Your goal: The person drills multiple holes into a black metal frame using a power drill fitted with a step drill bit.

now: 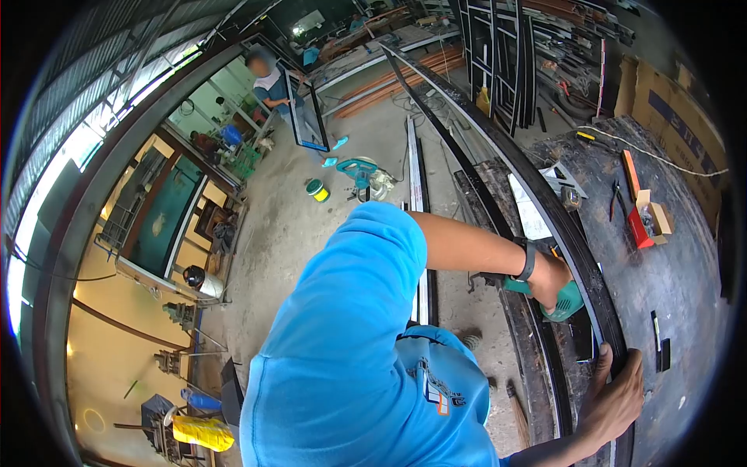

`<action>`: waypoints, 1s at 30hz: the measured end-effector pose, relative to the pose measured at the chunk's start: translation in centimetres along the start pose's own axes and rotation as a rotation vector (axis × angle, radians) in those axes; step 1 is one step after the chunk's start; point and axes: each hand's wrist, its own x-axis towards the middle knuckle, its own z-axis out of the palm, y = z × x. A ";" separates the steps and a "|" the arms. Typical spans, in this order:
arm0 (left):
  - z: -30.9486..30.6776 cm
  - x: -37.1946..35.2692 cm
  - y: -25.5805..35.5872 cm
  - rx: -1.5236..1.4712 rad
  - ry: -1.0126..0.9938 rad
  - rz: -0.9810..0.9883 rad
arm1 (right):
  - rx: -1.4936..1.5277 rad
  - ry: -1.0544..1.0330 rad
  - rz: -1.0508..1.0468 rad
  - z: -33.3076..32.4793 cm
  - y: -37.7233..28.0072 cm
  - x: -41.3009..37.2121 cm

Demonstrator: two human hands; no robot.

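Observation:
My left hand (551,282), with a dark band on its wrist, reaches across and is wrapped round a green power tool (566,303). The hand covers much of the tool, so its exact kind is hidden. The tool is right beside a long black metal frame (537,191) that lies along the workbench (654,288). My right hand (615,397) is closed over the near part of this frame's outer bar, thumb on the inner side and fingers on the outer side. White sheets of paper (529,206) lie under the frame.
On the bench are pliers (617,200), an orange bar (630,175), a small red box (643,224) and a tape measure (570,198). A teal circular saw (362,173) and a green tub (317,190) stand on the floor. Another person (274,93) holds a black frame farther back.

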 end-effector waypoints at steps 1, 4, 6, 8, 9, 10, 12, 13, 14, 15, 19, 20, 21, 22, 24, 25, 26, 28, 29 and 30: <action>0.4 0.4 -0.3 0.005 0.052 0.003 | -0.002 0.008 -0.006 0.0 -0.1 0.1; 0.5 1.2 -0.5 0.022 0.051 0.046 | -0.004 0.040 -0.019 0.6 0.2 0.2; -0.7 0.5 1.1 0.059 -0.048 -0.036 | -0.005 0.056 -0.031 0.8 0.3 0.1; -0.6 0.6 1.4 0.063 -0.070 -0.051 | -0.005 0.061 -0.039 0.7 0.3 0.1; 0.4 1.4 0.4 0.042 -0.019 0.001 | -0.004 0.065 -0.042 0.6 0.3 0.1; 0.5 1.7 0.3 0.032 -0.003 0.036 | -0.004 0.070 -0.043 0.4 0.2 0.1; 0.6 2.2 0.0 0.014 0.027 0.108 | -0.007 0.082 -0.046 0.4 0.1 0.1; 0.8 1.9 -0.6 -0.024 0.093 0.229 | -0.017 0.088 -0.044 0.6 0.3 0.2; 0.8 2.2 -1.0 -0.063 0.084 0.307 | -0.035 0.083 -0.031 0.8 0.6 0.3; 0.4 2.1 -1.2 -0.102 0.070 0.385 | -0.006 0.082 -0.010 0.6 0.4 0.2; -1.4 0.6 -0.5 0.030 -0.131 0.099 | 0.061 0.140 -0.039 0.5 0.8 0.5; -2.8 -1.0 1.2 0.093 -0.136 0.073 | 0.102 0.176 -0.063 1.1 1.1 0.7; -1.3 0.7 -1.6 0.235 -0.110 0.047 | 0.083 0.175 -0.090 1.1 1.3 0.7; -2.4 -0.4 0.6 0.143 -0.144 -0.005 | 0.030 0.200 -0.086 1.4 1.4 0.6; -2.7 -0.7 1.4 0.118 -0.138 0.012 | 0.044 0.106 -0.014 1.6 1.6 0.5; -2.6 -0.3 1.3 0.138 -0.132 -0.044 | 0.043 0.105 -0.003 1.9 1.7 0.5; -2.2 -0.4 1.4 0.157 -0.115 -0.113 | 0.049 0.108 -0.005 2.2 1.9 0.3; -2.3 -0.5 2.1 0.192 -0.130 -0.117 | 0.039 0.097 0.009 2.4 2.1 0.1; -2.2 -0.7 2.0 0.195 -0.100 -0.093 | 0.043 0.112 0.002 2.5 2.1 0.1; -2.0 -0.9 1.9 0.200 -0.070 -0.069 | 0.052 0.123 -0.007 2.5 2.0 0.1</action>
